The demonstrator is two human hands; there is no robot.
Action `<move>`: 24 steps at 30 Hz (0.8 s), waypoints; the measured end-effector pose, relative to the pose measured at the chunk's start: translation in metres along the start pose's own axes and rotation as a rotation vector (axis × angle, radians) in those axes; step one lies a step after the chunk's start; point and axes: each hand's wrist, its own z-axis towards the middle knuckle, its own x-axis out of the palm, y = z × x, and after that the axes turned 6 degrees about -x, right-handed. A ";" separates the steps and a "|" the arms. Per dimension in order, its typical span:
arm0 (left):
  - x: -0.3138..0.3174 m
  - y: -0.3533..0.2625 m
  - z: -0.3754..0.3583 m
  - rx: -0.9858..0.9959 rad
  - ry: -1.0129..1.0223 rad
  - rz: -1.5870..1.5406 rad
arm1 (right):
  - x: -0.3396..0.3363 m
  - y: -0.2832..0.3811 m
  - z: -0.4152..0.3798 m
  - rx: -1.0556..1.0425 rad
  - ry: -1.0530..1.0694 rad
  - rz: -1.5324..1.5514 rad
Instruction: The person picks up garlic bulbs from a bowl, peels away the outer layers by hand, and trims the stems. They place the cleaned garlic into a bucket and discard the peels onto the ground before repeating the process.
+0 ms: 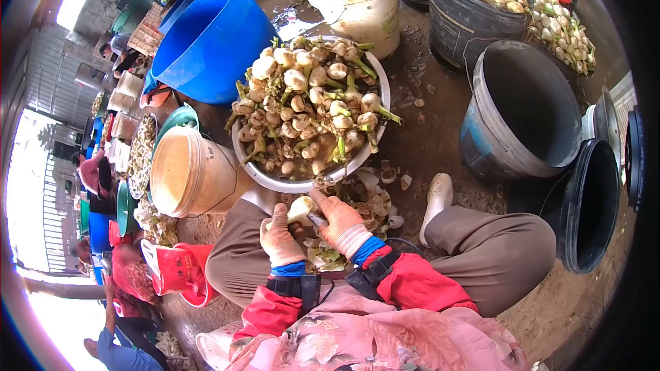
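Note:
My left hand [280, 239], in an orange-stained work glove, is closed on a pale garlic bulb [301, 208] above my lap. My right hand [341, 222], gloved the same way, is closed beside the bulb. It grips a small knife [317, 220], mostly hidden by the fingers, against the bulb's side. Just ahead of both hands stands a wide metal basin [382, 106], heaped with soil-stained garlic bulbs [302, 96] that carry cut green stems. Papery garlic peelings [364, 199] and trimmings lie on the ground under and beyond my hands.
A blue tub [206, 41], a cream bucket [182, 168] and a red bucket [180, 268] stand to the left. On the right is a black bucket [519, 110]. A white bucket [361, 0] and a garlic-filled dark tub [471, 31] are farther off. Other people work at far left.

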 end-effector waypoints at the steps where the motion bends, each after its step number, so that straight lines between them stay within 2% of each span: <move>1: -0.002 0.002 0.000 0.001 0.001 0.000 | 0.000 0.000 0.000 0.009 -0.004 -0.031; 3: -0.007 0.009 0.002 0.000 0.121 0.013 | -0.002 0.002 0.000 0.047 0.011 -0.044; 11: -0.007 0.005 -0.007 -0.050 0.110 0.006 | -0.005 -0.018 0.002 0.083 -0.081 -0.013; 13: -0.012 0.000 -0.012 -0.116 0.212 0.011 | -0.008 -0.039 0.002 0.086 -0.278 -0.027; 14: -0.021 0.004 -0.006 -0.140 0.298 -0.031 | -0.015 -0.042 0.003 0.164 -0.293 -0.048; 15: -0.026 0.007 -0.001 -0.141 0.299 -0.030 | -0.018 -0.055 0.004 0.213 -0.345 0.003; 17: -0.036 0.008 0.008 -0.302 0.403 -0.321 | -0.014 -0.089 0.002 0.269 -0.484 0.016; 19: -0.049 0.003 0.018 -0.397 0.492 -0.495 | -0.016 -0.100 -0.004 0.419 -0.373 0.001; 21: -0.061 -0.001 0.039 -0.274 0.313 -0.503 | -0.018 -0.093 -0.007 0.466 -0.003 0.093; 22: -0.060 -0.016 0.047 -0.259 0.245 -0.524 | -0.012 -0.087 -0.008 0.424 0.069 0.114; 24: -0.071 -0.048 0.084 -0.010 0.144 -0.585 | -0.001 -0.075 -0.011 0.341 0.191 0.121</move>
